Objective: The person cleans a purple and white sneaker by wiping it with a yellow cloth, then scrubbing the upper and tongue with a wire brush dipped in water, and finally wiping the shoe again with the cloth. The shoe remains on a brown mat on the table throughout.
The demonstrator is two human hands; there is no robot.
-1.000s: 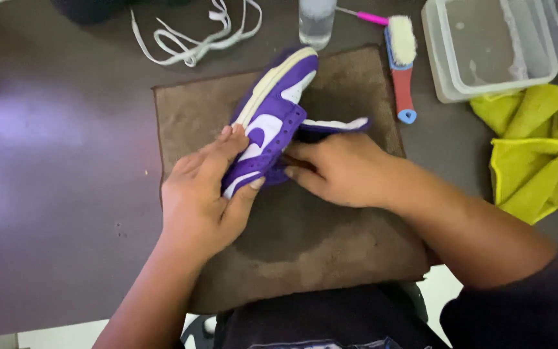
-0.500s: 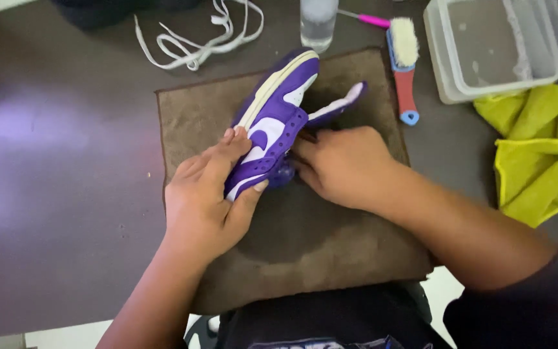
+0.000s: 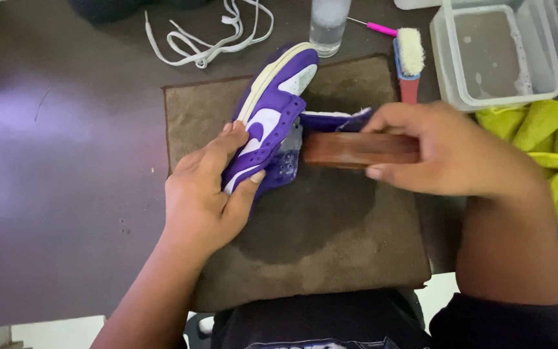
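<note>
Dark counter [image 3: 66,194], brown towel [image 3: 330,245] spread across it, and on that towel the purple-and-white sneaker [image 3: 269,119], tipped on its side. Left hand [image 3: 205,194] is closed around the heel, steadying it. Big change: the right hand [image 3: 453,152], bare a second ago, now grips a wooden brush [image 3: 360,148] at the shoe's opening, so scrubbing looks underway. Laces [image 3: 205,39] lie beyond.

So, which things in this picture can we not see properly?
Head view only:
- Bristles of the wooden brush: they face away, and the right hand covers the rear part.
- Heel of the purple sneaker: the left hand hides it.
- Clear bottle: its top is cut by the upper edge.
- Yellow cloth: cut by the right edge.
</note>
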